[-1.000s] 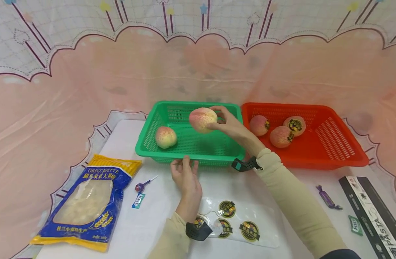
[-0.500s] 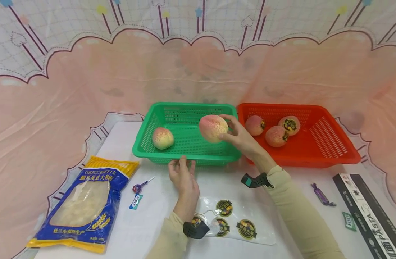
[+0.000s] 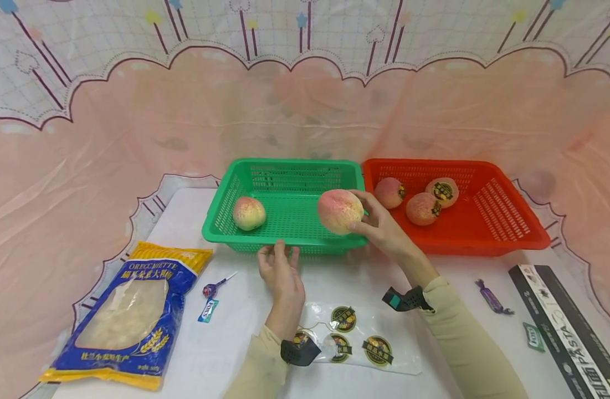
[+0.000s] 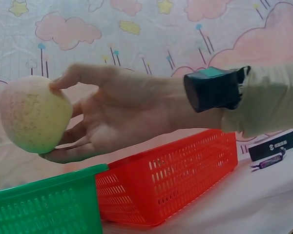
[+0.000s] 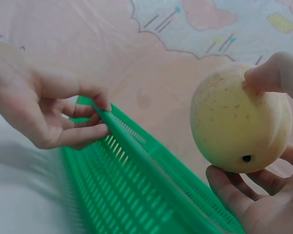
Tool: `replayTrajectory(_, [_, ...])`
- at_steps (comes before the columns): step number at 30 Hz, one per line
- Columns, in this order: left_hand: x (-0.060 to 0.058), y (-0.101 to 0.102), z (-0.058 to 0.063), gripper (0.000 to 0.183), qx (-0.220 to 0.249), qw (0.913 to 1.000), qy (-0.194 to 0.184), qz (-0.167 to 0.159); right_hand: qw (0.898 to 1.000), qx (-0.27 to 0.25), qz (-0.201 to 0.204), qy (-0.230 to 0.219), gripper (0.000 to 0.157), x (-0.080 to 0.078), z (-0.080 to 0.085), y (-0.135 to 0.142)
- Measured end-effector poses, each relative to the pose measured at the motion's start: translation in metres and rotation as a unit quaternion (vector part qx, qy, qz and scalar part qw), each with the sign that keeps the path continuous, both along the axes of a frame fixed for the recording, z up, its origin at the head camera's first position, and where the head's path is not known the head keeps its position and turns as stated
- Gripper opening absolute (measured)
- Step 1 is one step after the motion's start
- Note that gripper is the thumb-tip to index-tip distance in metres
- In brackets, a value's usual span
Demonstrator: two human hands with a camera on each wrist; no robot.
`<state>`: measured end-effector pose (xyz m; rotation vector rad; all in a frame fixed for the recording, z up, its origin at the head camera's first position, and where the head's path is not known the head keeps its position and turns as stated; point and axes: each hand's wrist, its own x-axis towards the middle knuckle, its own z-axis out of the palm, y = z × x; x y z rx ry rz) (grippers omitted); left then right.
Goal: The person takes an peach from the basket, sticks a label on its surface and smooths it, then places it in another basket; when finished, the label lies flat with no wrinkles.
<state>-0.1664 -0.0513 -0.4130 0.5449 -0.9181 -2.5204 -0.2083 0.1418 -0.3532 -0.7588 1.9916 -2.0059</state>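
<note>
My right hand holds a pink and yellow peach between thumb and fingers, raised over the front right part of the green basket. A small dark spot shows on the peach's yellow side in the right wrist view. My left hand pinches the near rim of that basket, its thumb over the edge and fingers beneath, as the right wrist view shows. Another peach lies inside the green basket at left. In front lies a clear plastic sheet bearing several round black and gold stickers.
At right stands a red basket with three stickered peaches. A blue and yellow orecchiette bag, a lollipop and a small packet lie left. A purple candy, green packet and black pasta box lie right.
My right hand has brought the peach toward me and to the right, lower over the green basket. The left hand stays at the basket's rim. The head view has shifted slightly.
</note>
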Motion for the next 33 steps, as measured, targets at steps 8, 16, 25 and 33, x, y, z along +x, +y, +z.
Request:
replayTrajectory(8, [0.000, -0.001, -0.002, 0.018, -0.006, 0.9999, 0.007, -0.006, 0.999, 0.031, -0.028, 0.010, 0.060, 0.013, -0.006, 0.008])
replayTrajectory(16, [-0.001, -0.001, -0.002, 0.018, -0.003, 0.9998, 0.011, -0.015, 0.999, 0.031, -0.029, 0.011, 0.062, 0.028, -0.011, 0.016])
replayTrajectory(25, [-0.002, -0.001, -0.001, 0.016, 0.004, 0.9999, 0.010, -0.007, 1.000, 0.020, 0.006, 0.018, 0.068, 0.047, -0.019, 0.024])
replayTrajectory(33, [-0.003, -0.001, -0.002, 0.014, -0.003, 0.9999, 0.006, -0.011, 0.998, 0.046, 0.035, 0.034, 0.074, 0.059, -0.029, 0.035])
